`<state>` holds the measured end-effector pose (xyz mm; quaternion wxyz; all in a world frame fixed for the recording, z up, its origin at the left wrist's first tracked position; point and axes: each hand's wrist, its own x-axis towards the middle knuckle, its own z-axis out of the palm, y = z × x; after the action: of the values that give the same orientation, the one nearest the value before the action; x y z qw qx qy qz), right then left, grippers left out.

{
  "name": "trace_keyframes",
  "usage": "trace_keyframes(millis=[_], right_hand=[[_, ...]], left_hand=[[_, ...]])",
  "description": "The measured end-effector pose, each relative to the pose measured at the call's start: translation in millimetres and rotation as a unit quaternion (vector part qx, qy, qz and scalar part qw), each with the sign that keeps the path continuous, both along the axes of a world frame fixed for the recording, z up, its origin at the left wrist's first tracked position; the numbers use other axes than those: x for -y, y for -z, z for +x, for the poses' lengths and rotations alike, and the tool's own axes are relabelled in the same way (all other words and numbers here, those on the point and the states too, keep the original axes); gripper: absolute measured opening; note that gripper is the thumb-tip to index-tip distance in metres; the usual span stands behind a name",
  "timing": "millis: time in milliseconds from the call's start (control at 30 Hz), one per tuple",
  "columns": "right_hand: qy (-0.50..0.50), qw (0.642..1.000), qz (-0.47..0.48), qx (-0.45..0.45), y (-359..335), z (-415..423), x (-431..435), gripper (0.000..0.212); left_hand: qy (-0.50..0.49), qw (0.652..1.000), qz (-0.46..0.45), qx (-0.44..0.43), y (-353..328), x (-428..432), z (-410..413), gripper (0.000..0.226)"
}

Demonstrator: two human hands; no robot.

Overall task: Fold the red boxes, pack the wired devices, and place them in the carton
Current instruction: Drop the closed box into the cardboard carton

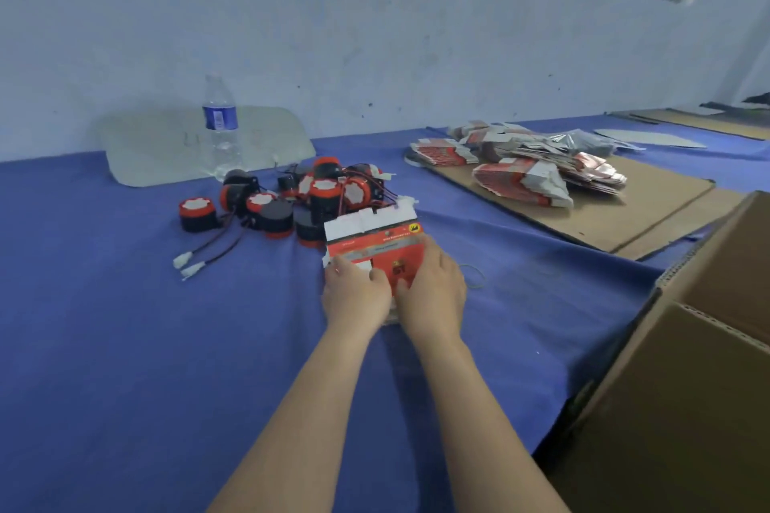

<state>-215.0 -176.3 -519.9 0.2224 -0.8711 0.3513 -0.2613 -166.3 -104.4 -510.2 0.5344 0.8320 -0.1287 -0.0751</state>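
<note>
– Gripping the red box (375, 239) w/ both: left hand (354, 292) and right hand (433, 287) pinch its near end, mid-table (125, 346), flaps unfolded.
– Risk?
– Far flaps sit right by the wired devices (316, 196); pushing fwd could snag a wire or crease the card.
– Surroundings?
– Flat boxes (525, 167) on a cardboard sheet (591, 221) twd the far right corner, carton (687, 387) off the right edge, water bottle (221, 125) at the back edge. Carton path looks clear.
</note>
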Motion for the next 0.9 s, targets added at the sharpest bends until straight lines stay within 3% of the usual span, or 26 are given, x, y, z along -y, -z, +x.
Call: trace_keyframes(millis=[67,133,267,400,533,700,833,900], right_hand=[[0.005,0.999,0.012,0.049,-4,0,-3,0.075],[-0.002,0.997,0.000,0.081,-12,2,-4,0.079],[-0.106,0.982,0.006,0.155,-30,24,-27,0.073],[-0.205,0.952,0.075,0.215,-41,59,-79,0.052],[-0.326,0.910,0.157,0.204,-32,81,-130,0.026],[-0.336,0.880,0.254,0.221,-21,100,-160,0.018],[-0.344,0.879,0.264,0.199,-7,109,-167,0.018],[-0.345,0.877,0.264,0.204,-5,113,-167,0.017]], left_hand=[[-0.021,0.993,-0.116,0.005,-7,-9,1,0.051],[-0.042,0.983,-0.177,0.018,-16,-23,11,0.061],[-0.044,0.969,-0.213,0.114,-32,-57,33,0.049],[-0.079,0.950,-0.261,0.153,-36,-101,52,0.054],[-0.087,0.946,-0.290,0.120,-28,-140,61,0.044],[-0.138,0.939,-0.287,0.127,-14,-185,64,0.040],[-0.151,0.940,-0.273,0.136,-3,-192,67,0.043],[-0.137,0.938,-0.301,0.101,1,-189,70,0.049]])
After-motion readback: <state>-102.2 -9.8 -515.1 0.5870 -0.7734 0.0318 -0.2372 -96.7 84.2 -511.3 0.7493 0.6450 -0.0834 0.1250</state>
